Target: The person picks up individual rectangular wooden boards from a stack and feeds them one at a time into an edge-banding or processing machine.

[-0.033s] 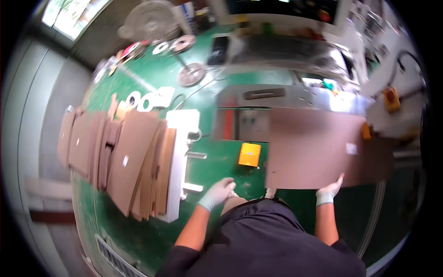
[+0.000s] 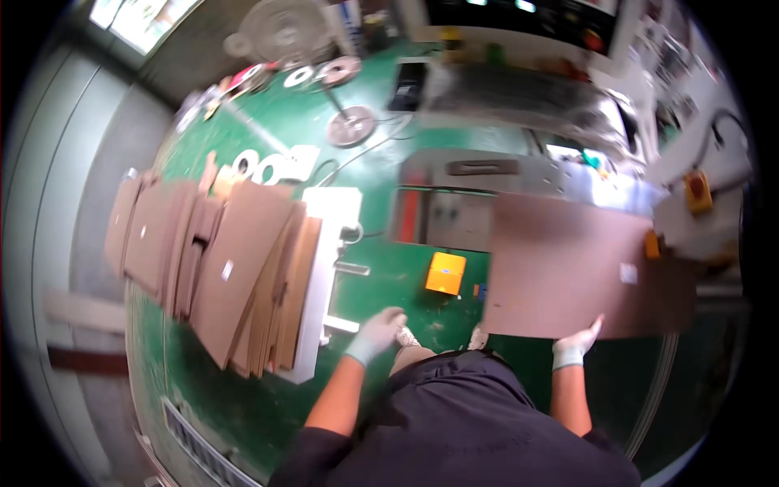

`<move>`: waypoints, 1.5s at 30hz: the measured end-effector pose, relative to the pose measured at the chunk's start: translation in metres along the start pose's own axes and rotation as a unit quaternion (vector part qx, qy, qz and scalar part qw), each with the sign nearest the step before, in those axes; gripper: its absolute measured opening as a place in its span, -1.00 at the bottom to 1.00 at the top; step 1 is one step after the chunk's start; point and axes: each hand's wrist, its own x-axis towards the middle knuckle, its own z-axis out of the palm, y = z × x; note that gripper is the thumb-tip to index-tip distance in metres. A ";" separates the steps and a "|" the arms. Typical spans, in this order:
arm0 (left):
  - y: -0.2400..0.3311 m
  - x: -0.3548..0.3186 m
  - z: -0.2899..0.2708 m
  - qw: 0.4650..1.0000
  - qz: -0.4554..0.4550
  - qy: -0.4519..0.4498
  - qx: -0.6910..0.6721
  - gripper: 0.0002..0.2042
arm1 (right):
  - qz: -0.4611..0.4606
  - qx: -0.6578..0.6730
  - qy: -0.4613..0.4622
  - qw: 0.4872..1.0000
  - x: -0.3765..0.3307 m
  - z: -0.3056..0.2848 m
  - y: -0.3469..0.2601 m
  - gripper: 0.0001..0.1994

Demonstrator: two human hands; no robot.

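Note:
A large flat brown board (image 2: 552, 268) lies on the machine bed to the right, with a small white label on its top face. My right hand (image 2: 578, 342), in a pale glove, grips the board's near edge with the thumb on top; the fingers beneath are hidden. My left hand (image 2: 380, 333), gloved too, hangs in front of my body and holds nothing. Its fingers are loosely bent, a little apart and slightly blurred. Nearest to it on the left is a leaning stack of brown boards (image 2: 247, 272) beside a white panel-like support (image 2: 312, 325).
On the green floor ahead stands a yellow box (image 2: 445, 273). A grey machine table (image 2: 454, 215) lies beyond it. Farther off are a round stand base (image 2: 350, 126) and white rolls (image 2: 268, 169). A yellow switch box (image 2: 696, 191) is at the right; a grey rail (image 2: 203, 450) at lower left.
The board has shifted slightly right relative to the yellow box, uncovering a small blue and orange thing by its left edge. My right hand stays on the board. The whole view has shifted a little.

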 end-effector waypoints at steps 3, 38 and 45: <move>-0.055 -0.042 -0.097 0.977 0.014 0.209 -0.048 -0.40 | 0.018 -0.009 -0.034 0.999 -0.021 0.006 0.014 -0.25; -0.277 -0.318 -0.351 0.844 -0.081 0.445 -0.289 -0.48 | 0.019 -0.760 -0.539 0.362 -0.141 0.024 0.408 -0.62; -0.233 -0.277 -0.191 0.840 -0.075 0.342 -0.415 -0.50 | 0.246 -0.670 -0.663 0.224 -0.291 0.022 0.497 -0.49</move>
